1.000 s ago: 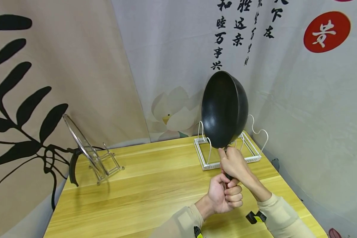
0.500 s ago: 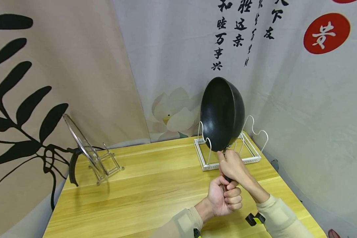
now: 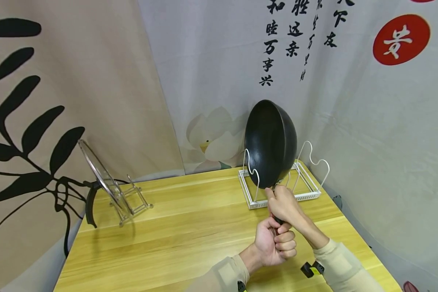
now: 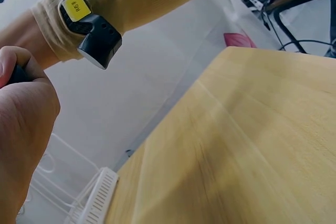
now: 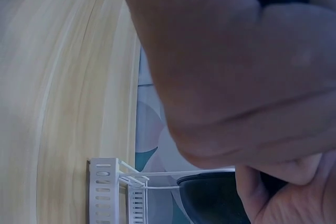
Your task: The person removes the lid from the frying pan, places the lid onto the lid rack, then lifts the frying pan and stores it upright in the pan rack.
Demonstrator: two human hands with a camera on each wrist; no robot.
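Observation:
A deep black wok (image 3: 268,142) stands tilted on its side over the white wire rack (image 3: 257,205), its hollow facing left and its lower rim between the rack's wire loops. Both hands grip its dark handle (image 3: 278,220). Nearest the pan, the right hand (image 3: 284,205) has its fingers wrapped round the handle. Lower down, the left hand (image 3: 275,241) curls round the handle's end. In the right wrist view the wok (image 5: 212,198) shows beside the rack's slotted edge (image 5: 105,190). Whether the wok rests on the rack's base is hidden.
At the table's left stands a metal wire stand (image 3: 131,200) with a round glass lid (image 3: 106,178) leaning in it. The wooden table (image 3: 168,243) meets a printed curtain (image 3: 219,81) behind. A chair (image 4: 294,3) shows past the table edge in the left wrist view.
The wok has come down and slightly left, lower between the rack's wire loops. Both hands keep their grip on the handle, and the right hand has dropped a little with it.

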